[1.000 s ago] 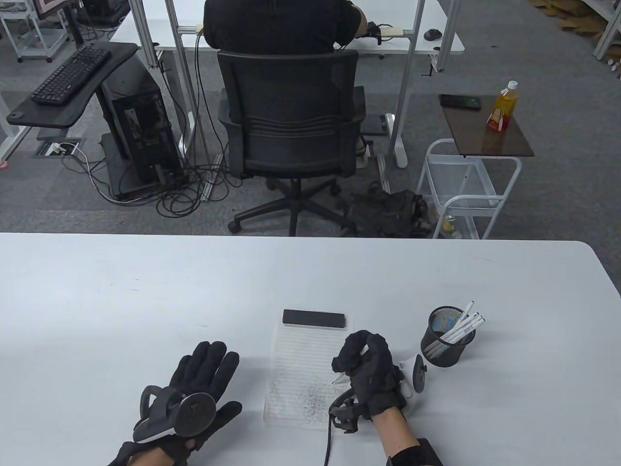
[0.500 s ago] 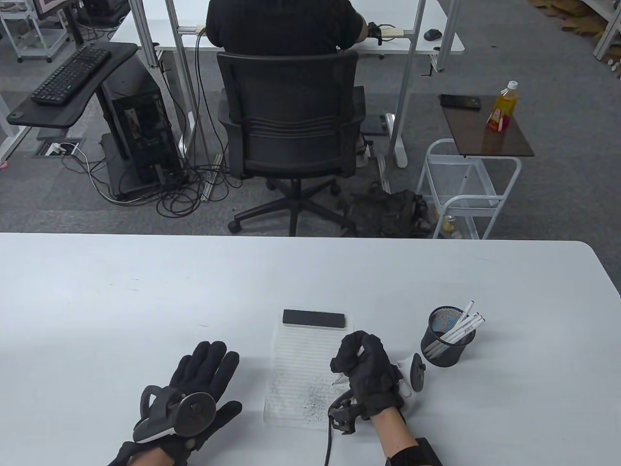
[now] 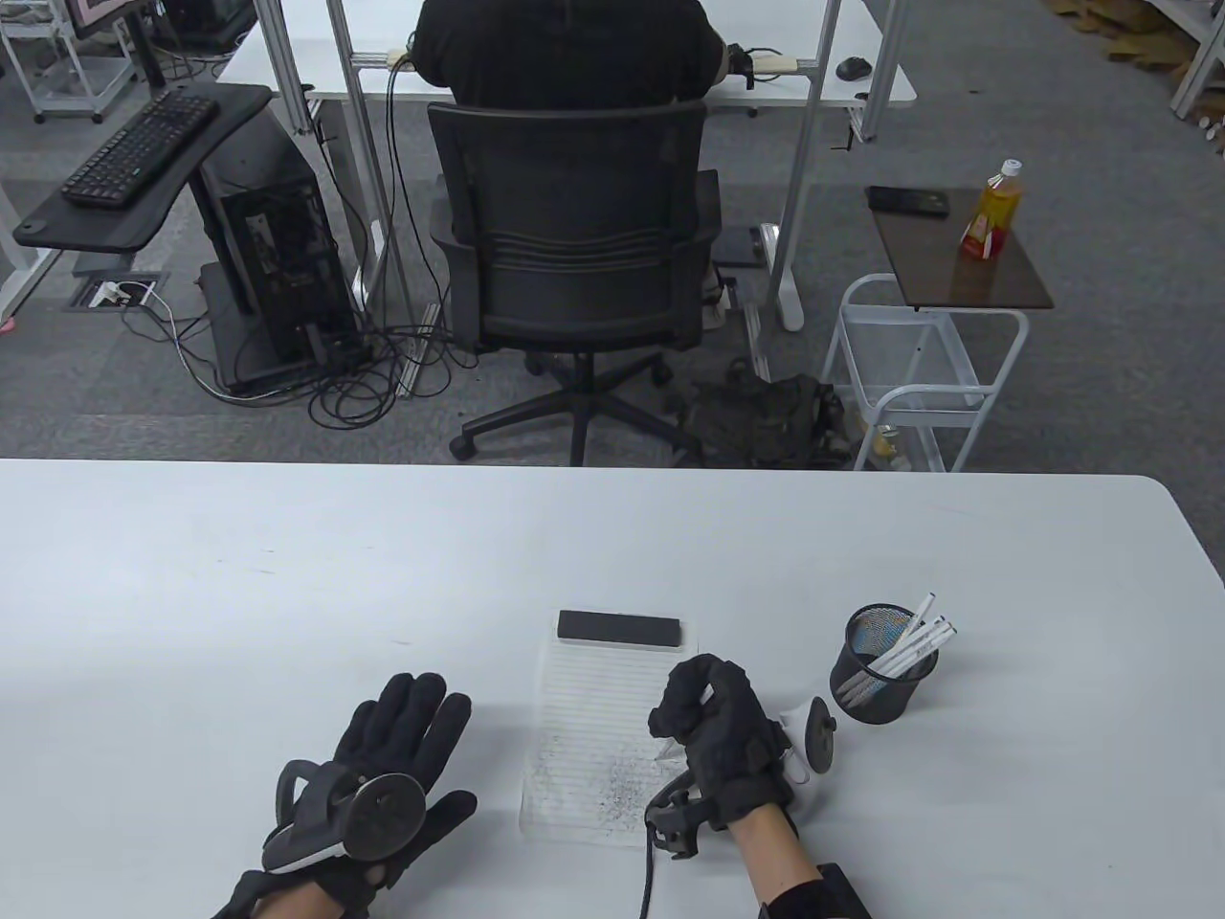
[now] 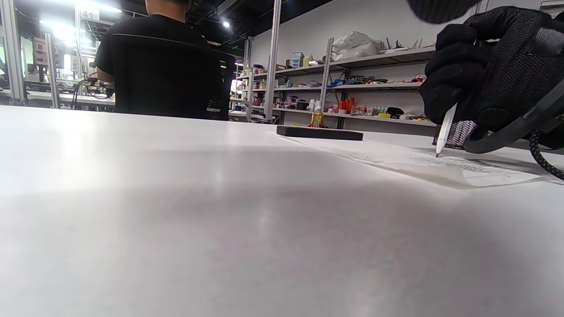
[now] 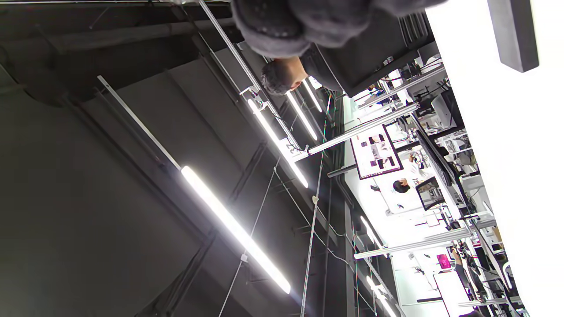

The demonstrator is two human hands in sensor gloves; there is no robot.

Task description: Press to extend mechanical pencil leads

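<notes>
Upright, slim white pencil (image 4: 445,130), black-gloved right hand (image 3: 720,742)

White table (image 3: 239,593) in the foreground; on it a lined notepad (image 3: 598,708) with grey smudging on its near half, and a black rectangular block (image 3: 620,627) lying across the pad's far edge. Beyond the table a person in a black top (image 3: 565,48) sits in a black office chair (image 3: 569,249) at another white desk, with a keyboard (image 3: 142,146) on a black side tray, a PC tower (image 3: 273,268) and tangled cables on the floor to the left. On the right, a white wire cart (image 3: 919,373) carries a brown board with an orange bottle (image 3: 995,211) and a dark phone (image 3: 907,199) set apart on it.
</notes>
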